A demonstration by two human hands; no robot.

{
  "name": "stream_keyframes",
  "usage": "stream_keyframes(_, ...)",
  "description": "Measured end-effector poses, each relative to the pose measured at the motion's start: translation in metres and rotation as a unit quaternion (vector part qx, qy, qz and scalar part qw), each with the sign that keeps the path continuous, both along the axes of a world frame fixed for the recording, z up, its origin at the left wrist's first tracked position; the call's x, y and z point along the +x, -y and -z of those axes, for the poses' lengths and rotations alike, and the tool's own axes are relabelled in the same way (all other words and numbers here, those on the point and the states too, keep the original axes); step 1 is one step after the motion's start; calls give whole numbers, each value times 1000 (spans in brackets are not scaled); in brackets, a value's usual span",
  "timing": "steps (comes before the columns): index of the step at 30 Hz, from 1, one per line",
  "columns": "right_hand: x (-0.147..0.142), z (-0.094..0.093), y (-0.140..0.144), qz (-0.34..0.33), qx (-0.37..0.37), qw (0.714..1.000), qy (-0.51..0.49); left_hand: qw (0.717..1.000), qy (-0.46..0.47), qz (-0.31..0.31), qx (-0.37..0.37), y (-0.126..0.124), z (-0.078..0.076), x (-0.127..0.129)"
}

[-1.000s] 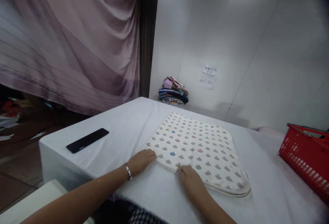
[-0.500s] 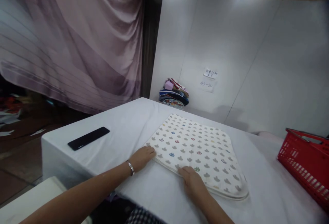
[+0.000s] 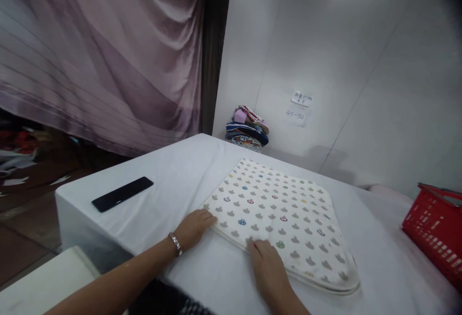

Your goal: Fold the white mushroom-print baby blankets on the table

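Pressing flat, ungripping left hand [image 3: 193, 226] and right hand [image 3: 265, 262] on folded cloth [image 3: 285, 216] at table [image 3: 173, 185] near edge; uneven push could skew layers.

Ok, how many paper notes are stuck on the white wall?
2. A small note sits above a larger note, both on the wall behind the table, right of the clothes pile. Others may lie outside the frame.
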State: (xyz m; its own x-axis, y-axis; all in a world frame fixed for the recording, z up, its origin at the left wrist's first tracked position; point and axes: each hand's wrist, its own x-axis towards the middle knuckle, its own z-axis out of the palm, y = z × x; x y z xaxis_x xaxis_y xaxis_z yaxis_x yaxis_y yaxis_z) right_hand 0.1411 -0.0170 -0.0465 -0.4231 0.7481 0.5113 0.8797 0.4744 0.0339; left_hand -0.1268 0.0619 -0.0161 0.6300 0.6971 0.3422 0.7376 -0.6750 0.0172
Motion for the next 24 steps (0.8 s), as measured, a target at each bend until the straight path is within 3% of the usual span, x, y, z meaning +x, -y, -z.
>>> stream_keyframes(6, -13, 2, -12, 0, 6, 1000, 30, 995, 18, -59, -72, -5, 1, -2)
stream_keyframes(15, -39, -18, -26, -8, -82, 994, 73, 985, 18, -82, -150, -8, -10, 4)
stream_keyframes(24, -45, -19, -27, -45, -115, 991, 48, 990, 11, -49, -130, -7, -17, 4)
